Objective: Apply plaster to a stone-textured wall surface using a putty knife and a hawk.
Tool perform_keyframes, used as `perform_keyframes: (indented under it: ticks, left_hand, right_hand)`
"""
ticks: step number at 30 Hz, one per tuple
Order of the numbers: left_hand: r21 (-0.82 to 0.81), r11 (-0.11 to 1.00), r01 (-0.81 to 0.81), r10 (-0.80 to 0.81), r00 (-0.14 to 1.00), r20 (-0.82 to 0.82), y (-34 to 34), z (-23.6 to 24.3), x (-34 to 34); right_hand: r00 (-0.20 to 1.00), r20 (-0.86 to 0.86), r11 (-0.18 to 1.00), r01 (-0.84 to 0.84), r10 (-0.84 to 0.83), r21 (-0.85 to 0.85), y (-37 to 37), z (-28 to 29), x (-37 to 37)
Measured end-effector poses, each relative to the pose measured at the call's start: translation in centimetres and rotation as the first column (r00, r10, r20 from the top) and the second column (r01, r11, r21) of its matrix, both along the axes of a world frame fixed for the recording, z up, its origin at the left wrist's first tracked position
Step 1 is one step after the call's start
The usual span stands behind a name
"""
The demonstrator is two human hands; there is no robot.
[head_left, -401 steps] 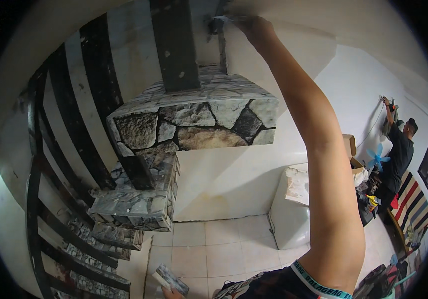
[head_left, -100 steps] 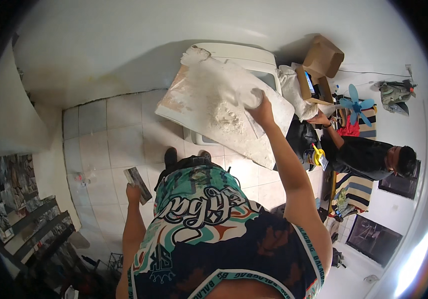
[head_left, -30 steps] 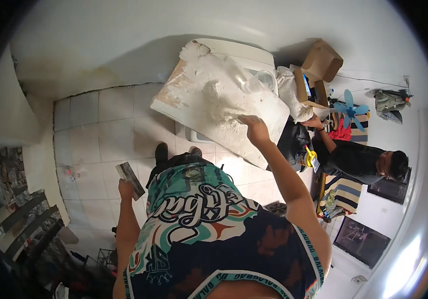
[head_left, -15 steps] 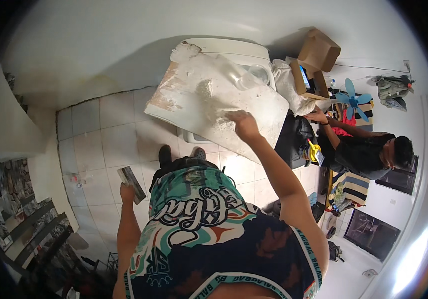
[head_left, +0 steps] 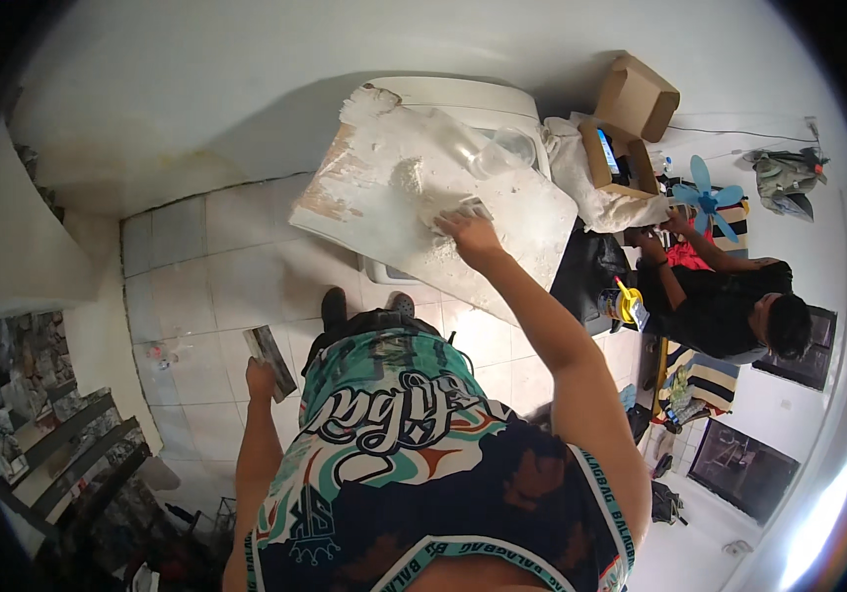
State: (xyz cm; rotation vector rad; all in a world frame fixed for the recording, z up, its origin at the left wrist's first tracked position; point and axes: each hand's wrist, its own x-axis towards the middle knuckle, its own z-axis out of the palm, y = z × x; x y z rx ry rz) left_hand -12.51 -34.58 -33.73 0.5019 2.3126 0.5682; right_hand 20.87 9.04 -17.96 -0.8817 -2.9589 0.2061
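Observation:
My left hand (head_left: 260,378) is closed around a rectangular plastering trowel (head_left: 271,361), held low above the floor tiles. My right hand (head_left: 471,237) is over a white-smeared board (head_left: 532,232), closed on what looks like a putty knife (head_left: 476,206), its small greyish blade showing beyond the fingers. White powdery compound (head_left: 407,176) lies in a lump on the board, with more under and around my right hand. Toward the board's far right side stands a clear plastic tub (head_left: 510,150).
The board rests on a white appliance-like body (head_left: 443,94) by the wall. To its right are a white sack (head_left: 581,178), an open cardboard box (head_left: 626,163), a yellow-lidded can (head_left: 625,304) and a blue-bladed fan (head_left: 708,197). A person in black (head_left: 725,306) works beside them.
My right hand has shifted slightly left on the board and turned, so the small blade now shows. The left hand keeps its trowel. The other person's hands have moved near the sack.

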Motion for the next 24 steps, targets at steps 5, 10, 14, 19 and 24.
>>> perform_keyframes:
  ticks: [5, 10, 14, 19, 24]
  left_hand:
    - [0.013, 1.0, -0.027, 0.027, 0.997, -0.072, 0.6, 0.5, 0.4]
    - [0.006, 0.999, -0.037, 0.038, 0.992, -0.124, -0.6, -0.7, 0.8]
    - [-0.035, 0.996, -0.078, 0.078, 0.997, -0.007, -1.2, -0.7, 0.9]
    - [-0.032, 0.998, -0.053, 0.052, 0.998, -0.034, -0.1, 0.1, 1.4]
    - [-0.006, 1.0, -0.015, 0.015, 0.999, -0.028, -0.2, -0.6, 1.2]
  right_hand:
    - [0.999, 0.027, 0.983, 0.04, -0.036, -0.181, 1.0, 1.3, 2.9]
    - [0.998, -0.065, 0.998, -0.032, 0.028, -0.06, 1.5, 1.4, -0.6]
    - [0.993, 0.04, 0.991, -0.106, 0.109, -0.08, 0.6, 0.9, -0.2]
    - [0.986, 0.118, 0.989, -0.107, 0.119, -0.105, 2.3, 2.7, 0.7]
    - [1.0, 0.017, 0.998, 0.007, -0.006, -0.061, 3.0, 2.2, -2.2]
